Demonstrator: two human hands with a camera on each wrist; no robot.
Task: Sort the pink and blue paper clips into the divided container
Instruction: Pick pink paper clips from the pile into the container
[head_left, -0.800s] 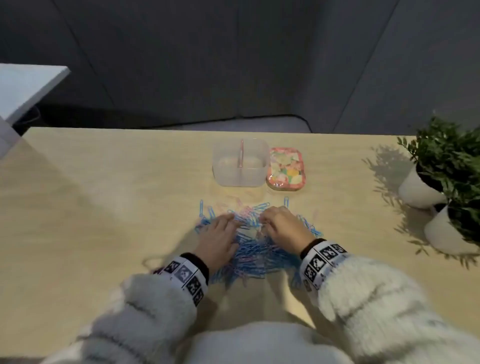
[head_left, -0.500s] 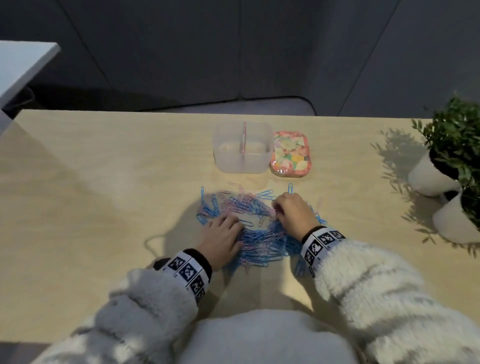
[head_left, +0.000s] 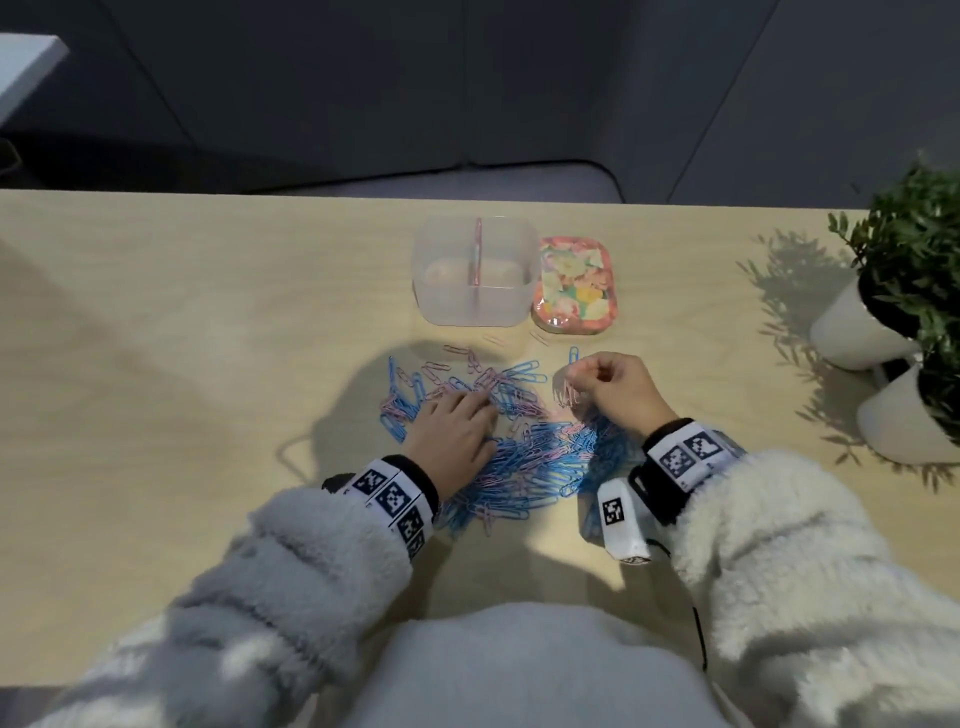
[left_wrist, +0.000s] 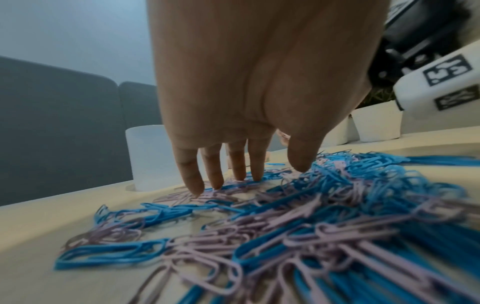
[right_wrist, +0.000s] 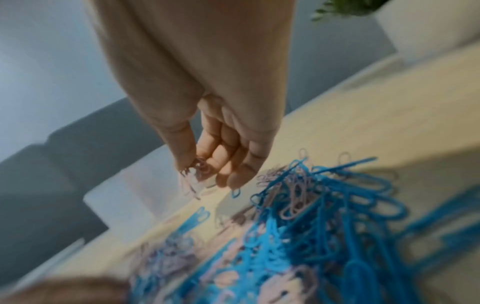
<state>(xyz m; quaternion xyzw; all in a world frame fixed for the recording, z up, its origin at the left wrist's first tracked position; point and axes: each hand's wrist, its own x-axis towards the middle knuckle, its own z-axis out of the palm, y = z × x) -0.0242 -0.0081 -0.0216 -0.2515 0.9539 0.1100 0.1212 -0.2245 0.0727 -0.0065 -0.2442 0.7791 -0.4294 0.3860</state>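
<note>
A mixed pile of pink and blue paper clips (head_left: 519, 447) lies spread on the wooden table (head_left: 208, 338). My left hand (head_left: 452, 426) rests flat on the pile, its straight fingertips (left_wrist: 193, 185) touching pink and blue clips (left_wrist: 298, 226). My right hand (head_left: 613, 387) is lifted just above the pile's right side and pinches a small bunch of pink clips (head_left: 567, 396) between thumb and fingers; in the right wrist view the bunch (right_wrist: 193, 176) hangs from them. The clear divided container (head_left: 475, 278) stands beyond the pile, with a pink divider down its middle.
A floral lid (head_left: 574, 283) lies right of the container. Two white pots with green plants (head_left: 893, 312) stand at the table's right edge. A few stray clips (head_left: 540, 338) lie between the pile and the container. Dark sofa cushions are behind the table.
My right hand has risen off the pile with a bunch of pink clips pinched in it. The left hand has slid a little forward over the clips.
</note>
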